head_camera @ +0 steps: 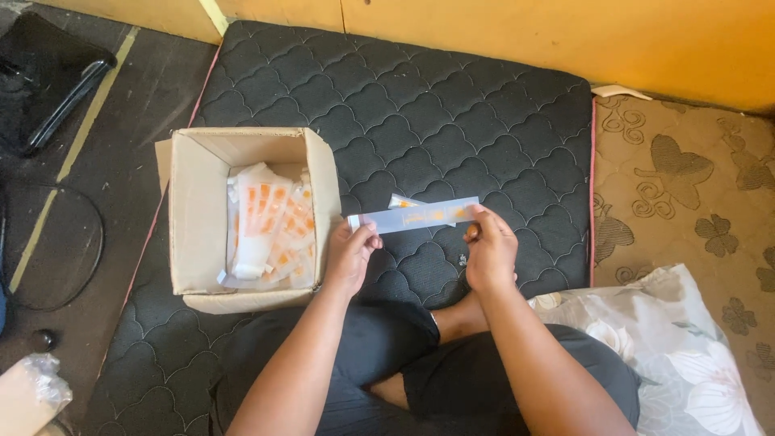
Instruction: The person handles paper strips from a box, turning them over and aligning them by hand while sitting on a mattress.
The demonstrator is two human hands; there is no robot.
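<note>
Both hands hold one long, narrow clear sachet strip (413,215) stretched level between them, above the black quilted mattress (452,105). The left hand (349,257) pinches the strip's left end between thumb and fingertips, closed on it; the right hand (489,252) is closed on the right end the same way, with something small and orange showing just under its fingers. A second small clear packet (401,201) pokes up just behind the strip; what it rests on cannot be told.

Just left of the left hand stands an open cardboard box (196,218), its flaps up, its right wall near the left wrist. Inside lies a loose heap of clear packets with orange print (270,230), filling the right part of the box's floor.

The mattress beyond the strip lies open up to the yellow wall (565,40). Its right edge meets a brown patterned mattress (686,186). A flowered pillow (678,347) sits against the person's right knee. The crossed legs in black shorts (379,347) close off the near side.

On the dark floor at left are a black bag (44,73), a thin black hoop (56,242) and a crumpled plastic wrap (40,379), well apart from the hands.
</note>
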